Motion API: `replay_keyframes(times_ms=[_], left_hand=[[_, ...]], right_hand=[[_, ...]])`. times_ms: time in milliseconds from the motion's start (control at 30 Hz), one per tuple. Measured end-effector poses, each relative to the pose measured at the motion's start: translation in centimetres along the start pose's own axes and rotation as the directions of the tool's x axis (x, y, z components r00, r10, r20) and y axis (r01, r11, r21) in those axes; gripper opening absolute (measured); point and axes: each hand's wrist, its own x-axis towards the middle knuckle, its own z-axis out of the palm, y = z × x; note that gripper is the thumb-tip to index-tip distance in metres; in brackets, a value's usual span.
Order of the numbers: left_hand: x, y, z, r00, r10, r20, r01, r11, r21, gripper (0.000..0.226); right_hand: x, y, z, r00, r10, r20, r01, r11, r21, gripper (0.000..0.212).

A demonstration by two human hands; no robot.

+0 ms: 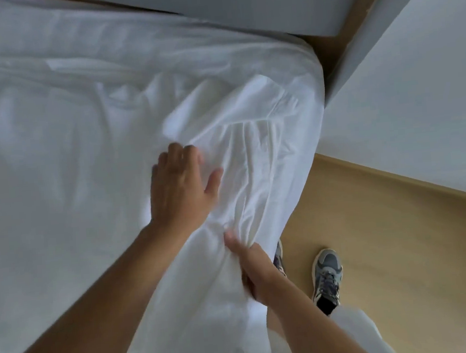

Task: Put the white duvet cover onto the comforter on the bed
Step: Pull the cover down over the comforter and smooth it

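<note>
Here, right hand point(251, 269) gripping duvet cover point(254, 146)

Soft, even daylight, slightly blurred.
Faint shadows in the white folds; lines bend at the frame edges.

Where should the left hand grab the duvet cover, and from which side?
Likely the seamed corner fold of the duvet cover, past the flat left hand, from above and the left: it stands up in loose, pinchable ridges. The right hand grips a lower bunch.
</note>
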Motion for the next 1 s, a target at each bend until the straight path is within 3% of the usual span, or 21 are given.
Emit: replay_keyframes(times_ms=[33,100,133,167,267,367,433,500,567,667,733,767,800,867,933,1000], left_hand=[[-3.4,-1.1,-0.4,0.984,-0.093,0.151,0.096,0.995,-0.014,0.042],[-9.4,-2.4,-0.4,0.83,-0.239,0.504,0.261,0.965,0.028,0.051],[-11.8,-2.6,-0.1,0.76,-0.264,0.594,0.298,0.954,0.042,0.042],[-13.4,-2.8,0.3,0.738,-0.261,0.623,0.318,0.948,0.021,0.026],[-15.2,-4.2,0.2,0.823,-0.266,0.502,0.339,0.939,-0.059,0.039],[-15.3,-8.4,-1.7,0.915,-0.312,0.256,0.317,0.948,0.023,0.023],[-15.6,-11.4,-3.9,0.914,-0.393,0.098,0.376,0.914,0.153,0.011],[-16.4,-12.5,-5.2,0.888,-0.46,-0.017,0.457,0.877,0.146,0.016],[-18.2,-10.8,-5.4,0.867,-0.498,0.014,0.498,0.867,-0.018,0.032],[-24.0,-7.0,-3.6,0.823,-0.386,0.416,0.435,0.9,-0.027,0.062],[-29.4,-5.9,-1.2,0.746,-0.299,0.596,0.349,0.937,0.033,0.057],[-31.9,-5.8,0.1,0.743,-0.276,0.61,0.325,0.945,0.033,0.045],[-34.1,-5.8,1.0,0.75,-0.27,0.604,0.311,0.95,0.038,0.033],[-37.1,-6.6,2.1,0.788,-0.289,0.543,0.273,0.955,0.112,0.025],[-38.1,-8.7,2.2,0.875,-0.343,0.343,0.288,0.936,0.201,0.022],[-37.9,-11.6,1.0,0.877,-0.46,0.137,0.431,0.881,0.196,0.024]], right_hand=[[-0.6,0.6,-0.5,0.996,0.025,0.083,-0.024,0.999,-0.021,0.059],[-1.2,1.7,-1.4,0.992,0.034,0.118,-0.013,0.984,-0.176,0.055],[-1.5,2.3,-1.8,0.998,0.023,0.062,-0.006,0.967,-0.254,0.05],[-1.8,2.7,-1.9,1.0,0.002,-0.003,-0.003,0.955,-0.297,0.044],[-2.3,3.9,-2.1,0.996,-0.068,-0.052,0.046,0.941,-0.335,0.048],[-3.4,5.6,-2.6,0.989,-0.145,0.026,0.144,0.913,-0.382,0.064],[-4.4,7.2,-3.1,0.982,-0.162,0.099,0.189,0.89,-0.416,0.054],[-5.2,9.3,-3.7,0.978,-0.176,0.109,0.206,0.875,-0.438,0.054],[-5.8,11.8,-4.0,0.983,-0.171,0.07,0.185,0.9,-0.394,0.064],[-6.8,15.7,-4.1,0.997,-0.043,0.065,0.055,0.978,-0.199,0.065],[-7.4,18.9,-3.7,0.989,-0.014,0.149,0.031,0.994,-0.108,0.072],[-7.6,20.9,-3.3,0.989,-0.015,0.146,0.042,0.982,-0.182,0.077],[-7.7,23.1,-3.0,0.993,-0.018,0.119,0.055,0.949,-0.31,0.078],[-7.7,27.5,-2.6,0.997,-0.075,0.016,0.072,0.846,-0.528,0.057],[-7.5,30.8,-2.5,0.981,-0.159,-0.11,0.08,0.854,-0.514,0.035],[-7.9,32.9,-2.5,0.971,-0.169,-0.169,0.092,0.917,-0.389,0.045]])
